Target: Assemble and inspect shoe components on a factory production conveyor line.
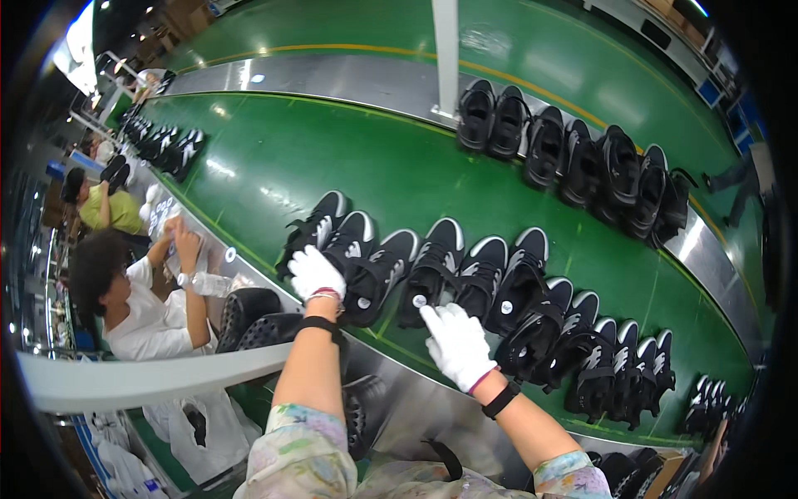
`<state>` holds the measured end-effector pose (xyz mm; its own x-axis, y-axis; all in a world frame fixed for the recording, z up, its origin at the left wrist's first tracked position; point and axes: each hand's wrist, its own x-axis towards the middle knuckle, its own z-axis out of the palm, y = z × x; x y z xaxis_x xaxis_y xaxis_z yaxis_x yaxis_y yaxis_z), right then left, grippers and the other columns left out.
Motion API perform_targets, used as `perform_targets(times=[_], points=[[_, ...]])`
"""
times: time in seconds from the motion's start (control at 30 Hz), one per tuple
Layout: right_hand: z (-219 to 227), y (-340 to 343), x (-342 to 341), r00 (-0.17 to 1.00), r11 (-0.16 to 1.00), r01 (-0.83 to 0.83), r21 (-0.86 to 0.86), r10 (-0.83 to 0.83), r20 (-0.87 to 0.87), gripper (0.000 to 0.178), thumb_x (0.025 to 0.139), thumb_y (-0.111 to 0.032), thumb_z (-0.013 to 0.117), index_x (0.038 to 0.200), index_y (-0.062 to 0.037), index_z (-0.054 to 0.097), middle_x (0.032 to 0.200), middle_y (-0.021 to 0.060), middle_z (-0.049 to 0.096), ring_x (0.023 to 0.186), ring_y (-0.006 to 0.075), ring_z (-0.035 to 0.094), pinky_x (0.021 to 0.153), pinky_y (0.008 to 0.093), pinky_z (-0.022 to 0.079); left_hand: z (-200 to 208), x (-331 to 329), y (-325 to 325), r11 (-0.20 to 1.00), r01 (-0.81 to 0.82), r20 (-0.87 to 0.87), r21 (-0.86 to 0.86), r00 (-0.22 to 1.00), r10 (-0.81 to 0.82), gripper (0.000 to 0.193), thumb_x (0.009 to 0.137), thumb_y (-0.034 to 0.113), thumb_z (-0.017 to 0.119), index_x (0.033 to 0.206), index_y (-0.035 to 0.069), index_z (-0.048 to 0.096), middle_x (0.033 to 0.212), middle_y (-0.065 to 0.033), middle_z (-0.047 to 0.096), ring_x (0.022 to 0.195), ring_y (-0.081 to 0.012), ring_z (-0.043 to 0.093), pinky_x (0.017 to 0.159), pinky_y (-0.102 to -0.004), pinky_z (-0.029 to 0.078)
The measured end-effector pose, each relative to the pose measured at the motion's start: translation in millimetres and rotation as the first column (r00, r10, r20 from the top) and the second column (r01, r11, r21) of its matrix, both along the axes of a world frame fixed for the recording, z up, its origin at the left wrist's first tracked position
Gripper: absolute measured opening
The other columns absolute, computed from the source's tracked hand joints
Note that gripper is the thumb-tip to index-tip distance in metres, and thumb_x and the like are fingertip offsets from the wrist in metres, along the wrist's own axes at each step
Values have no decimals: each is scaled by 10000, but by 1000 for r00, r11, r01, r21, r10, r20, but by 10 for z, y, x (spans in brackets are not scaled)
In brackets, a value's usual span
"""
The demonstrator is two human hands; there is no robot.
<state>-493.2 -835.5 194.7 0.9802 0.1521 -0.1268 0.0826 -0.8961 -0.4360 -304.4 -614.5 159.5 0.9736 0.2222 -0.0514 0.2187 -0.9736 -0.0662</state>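
Observation:
My left hand [316,273], in a white glove, lies over the heel end of a black sneaker [353,233] with a pale toe edge, its fingers apart. My right hand [459,348], also gloved in white, has its fingers stretched toward the heel of another black sneaker [436,258]. A round white sticker [420,301] shows inside that shoe, close to my right fingertips. Between my hands stands one more black sneaker [386,270]. To the right, a similar shoe [522,266] has a round white sticker [506,307] inside.
The shoes stand on a green conveyor belt [249,175] with metal edging. Several black shoes [573,158] line the far ledge, below a white post [446,58]. More sneakers [628,366] stand at right. A person in white [158,308] sits at left, behind a white rail [158,378].

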Motion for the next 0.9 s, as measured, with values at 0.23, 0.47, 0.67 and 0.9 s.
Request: perform_targets(times=[0.23,0.47,0.67,0.9], points=[[-159,201,160,991,987,134,-87,-134,12,634,875,-150,549,1490,-203,405,1080,202,639,1083,380,605,796,519,456,66,100,216,985,166,-119,41,980,-160,753,815,105,661,1484,162,321,1232,-238,533,1198,-436,510,962,-514,489],[-235,232,460,969,986,160,-44,-165,-182,324,882,-100,553,1192,-25,612,1014,197,664,1004,345,638,769,445,565,38,49,92,978,207,-280,22,941,-192,518,874,100,548,1371,238,501,1138,-205,618,1080,-400,628,929,-480,516],[-257,106,392,956,969,245,-33,-247,-157,162,866,-94,573,941,-31,702,1025,189,667,1044,361,629,783,445,568,10,-107,-59,957,285,-292,-46,913,-286,372,874,113,525,1243,91,560,1105,-242,645,1047,-396,652,907,-474,524],[-265,76,313,926,939,343,-5,-339,-165,174,875,-122,562,932,-39,703,990,179,664,1018,354,641,756,452,573,-71,-105,-43,916,393,-266,-83,877,-400,395,873,113,517,1265,81,548,1087,-250,648,1017,-417,654,896,-486,525]])
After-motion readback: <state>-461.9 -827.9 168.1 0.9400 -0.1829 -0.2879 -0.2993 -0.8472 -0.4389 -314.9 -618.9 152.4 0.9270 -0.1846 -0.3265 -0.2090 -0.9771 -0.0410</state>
